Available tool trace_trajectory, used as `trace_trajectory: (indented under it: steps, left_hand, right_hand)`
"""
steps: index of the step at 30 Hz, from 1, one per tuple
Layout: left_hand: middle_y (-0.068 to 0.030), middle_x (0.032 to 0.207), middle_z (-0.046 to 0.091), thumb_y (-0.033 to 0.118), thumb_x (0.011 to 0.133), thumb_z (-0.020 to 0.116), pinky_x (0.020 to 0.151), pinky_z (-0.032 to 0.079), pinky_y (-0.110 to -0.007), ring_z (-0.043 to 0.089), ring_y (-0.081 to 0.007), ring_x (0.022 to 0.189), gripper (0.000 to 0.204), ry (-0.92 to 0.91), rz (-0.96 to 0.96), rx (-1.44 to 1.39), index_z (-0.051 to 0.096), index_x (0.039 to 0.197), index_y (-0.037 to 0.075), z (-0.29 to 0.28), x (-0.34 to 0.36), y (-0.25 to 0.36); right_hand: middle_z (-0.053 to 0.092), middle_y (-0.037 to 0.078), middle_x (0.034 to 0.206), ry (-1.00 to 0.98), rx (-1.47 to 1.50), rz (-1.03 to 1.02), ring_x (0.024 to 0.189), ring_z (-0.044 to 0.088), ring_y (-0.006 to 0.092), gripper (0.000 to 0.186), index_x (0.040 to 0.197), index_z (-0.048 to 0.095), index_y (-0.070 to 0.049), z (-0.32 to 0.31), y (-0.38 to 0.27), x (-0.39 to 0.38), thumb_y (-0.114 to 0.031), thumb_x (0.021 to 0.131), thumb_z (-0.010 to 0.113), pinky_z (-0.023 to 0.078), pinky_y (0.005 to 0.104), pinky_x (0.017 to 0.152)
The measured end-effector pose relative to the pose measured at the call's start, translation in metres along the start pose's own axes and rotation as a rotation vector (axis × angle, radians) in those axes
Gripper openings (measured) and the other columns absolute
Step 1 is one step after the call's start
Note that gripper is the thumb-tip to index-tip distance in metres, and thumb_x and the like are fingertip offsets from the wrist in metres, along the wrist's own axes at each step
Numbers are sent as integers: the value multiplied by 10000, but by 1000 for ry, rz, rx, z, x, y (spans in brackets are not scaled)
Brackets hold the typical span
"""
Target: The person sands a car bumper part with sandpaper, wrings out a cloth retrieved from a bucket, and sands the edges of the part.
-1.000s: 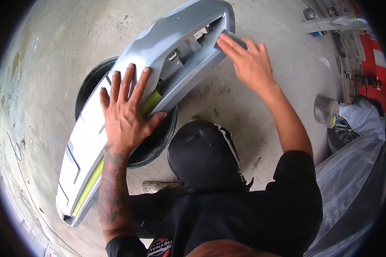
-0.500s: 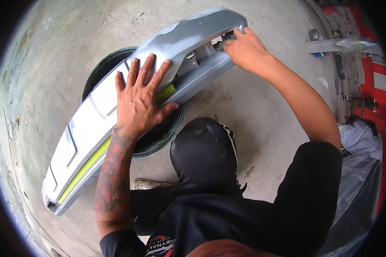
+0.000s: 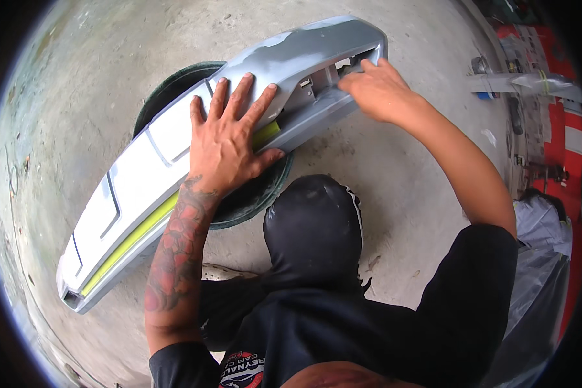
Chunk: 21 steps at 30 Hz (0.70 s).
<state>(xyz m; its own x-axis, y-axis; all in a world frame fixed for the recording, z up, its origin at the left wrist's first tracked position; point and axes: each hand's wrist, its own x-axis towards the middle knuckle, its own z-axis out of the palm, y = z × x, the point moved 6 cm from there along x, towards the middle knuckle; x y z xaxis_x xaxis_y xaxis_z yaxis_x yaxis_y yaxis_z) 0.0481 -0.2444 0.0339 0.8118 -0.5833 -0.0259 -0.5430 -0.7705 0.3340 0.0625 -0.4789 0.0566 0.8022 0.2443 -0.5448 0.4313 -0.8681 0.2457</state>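
Note:
A long curved car bumper [image 3: 136, 174] slants from lower left to upper right, white along most of its length and grey with pale patches at the far right end. A yellow-green strip [image 3: 132, 239] runs along its near side. My left hand [image 3: 223, 145] lies on its middle, fingers spread flat and thumb over the near edge. At the far right end my right hand [image 3: 381, 90] is closed, with bent fingers reaching into the recessed opening [image 3: 310, 90]. Whatever those fingers hold, if anything, is hidden by the hand.
A round dark green tub [image 3: 252, 200] stands under the bumper on the concrete floor [image 3: 394, 213]. My black-clad knee [image 3: 313, 226] is close to the tub's near side. Clear plastic sheeting [image 3: 530, 291] and red panels [image 3: 572, 168] line the right side.
The bumper and tub appear slightly farther right in view. My right hand has shifted a little leftward along the opening, away from the bumper's tip. My left hand stays flat on the bumper.

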Motion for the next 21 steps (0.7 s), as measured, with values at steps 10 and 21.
trace_trajectory:
  steps: [10, 21]
  left_hand:
    - [-87, 1619, 323, 526, 758, 805, 1175, 193, -664, 247, -360, 1511, 982, 85, 59, -10, 311, 1582, 324, 0, -1, 2]
    - [-58, 1658, 261, 529, 731, 834, 1220, 128, -645, 186, -337, 1542, 1032, 7, 13, -2, 278, 1588, 376, 2, 2, 0]
  right_hand:
    - [688, 21, 1272, -31, -85, 184, 1093, 589, 260, 464, 1285, 670, -79, 4, 19, -6, 9, 835, 597, 432, 409, 904]
    - [693, -47, 1246, 145, -278, 114, 1123, 579, 219, 413, 1267, 674, -152, 19, 39, -8, -77, 865, 615, 410, 392, 934]
